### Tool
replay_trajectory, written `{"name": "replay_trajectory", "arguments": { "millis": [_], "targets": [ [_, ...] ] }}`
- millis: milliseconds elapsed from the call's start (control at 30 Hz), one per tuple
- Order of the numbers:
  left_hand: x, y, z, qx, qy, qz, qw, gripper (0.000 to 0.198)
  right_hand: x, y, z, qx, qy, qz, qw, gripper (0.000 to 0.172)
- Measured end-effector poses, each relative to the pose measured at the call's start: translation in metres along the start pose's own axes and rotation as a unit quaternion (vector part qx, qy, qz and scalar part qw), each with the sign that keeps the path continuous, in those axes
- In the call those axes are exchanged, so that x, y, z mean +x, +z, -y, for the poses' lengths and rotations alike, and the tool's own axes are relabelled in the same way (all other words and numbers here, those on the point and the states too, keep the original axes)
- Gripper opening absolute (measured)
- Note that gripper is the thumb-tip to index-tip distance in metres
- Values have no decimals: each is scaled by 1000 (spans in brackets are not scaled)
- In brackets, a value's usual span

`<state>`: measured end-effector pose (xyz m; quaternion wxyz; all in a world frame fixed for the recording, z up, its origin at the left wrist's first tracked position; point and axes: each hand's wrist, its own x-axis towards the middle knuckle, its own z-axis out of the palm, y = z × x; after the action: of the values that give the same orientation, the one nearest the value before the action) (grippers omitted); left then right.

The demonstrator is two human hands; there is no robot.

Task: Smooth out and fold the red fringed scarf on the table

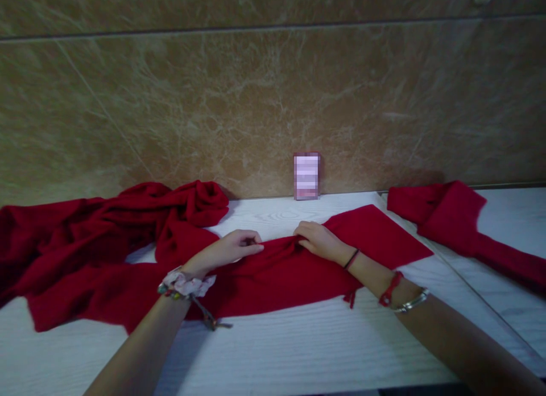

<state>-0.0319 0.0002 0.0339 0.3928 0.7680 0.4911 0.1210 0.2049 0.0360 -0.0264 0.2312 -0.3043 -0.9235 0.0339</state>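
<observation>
A long red cloth (pixel 290 282) lies spread across the pale wood-grain table in front of me. At its far edge my left hand (pixel 236 245) is closed, with thumb and forefinger brought together on the fabric. Just to the right, my right hand (pixel 318 239) pinches the same edge, and small creases gather under its fingers. The cloth's right end lies flat and comes to a corner. On the left it runs up against a loose heap of red fabric (pixel 170 214); I cannot tell whether the two are one piece.
Another folded red strip (pixel 452 214) lies at the right, past a seam in the white tabletop (pixel 298 350). A small card or box (pixel 306 177), its front blurred, stands against the brown marble-look wall (pixel 256 100) behind the table.
</observation>
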Motion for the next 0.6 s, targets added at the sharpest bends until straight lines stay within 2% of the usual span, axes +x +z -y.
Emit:
{"name": "replay_trajectory", "arguments": {
  "millis": [200,400,500,600],
  "targets": [
    [-6,-5,0,-72,27,106,991,30,-1,-4,-4,10,12,-11,1000,5],
    [-18,-24,7,-119,-31,128,984,32,-14,-6,-9,4,9,-1,1000,3],
    [-27,-35,9,-72,-67,140,985,33,-23,-9,-16,6,17,-3,1000,3],
    [-36,-41,9,52,-76,84,992,37,-32,-15,-22,5,25,-9,1000,3]
  ]
}}
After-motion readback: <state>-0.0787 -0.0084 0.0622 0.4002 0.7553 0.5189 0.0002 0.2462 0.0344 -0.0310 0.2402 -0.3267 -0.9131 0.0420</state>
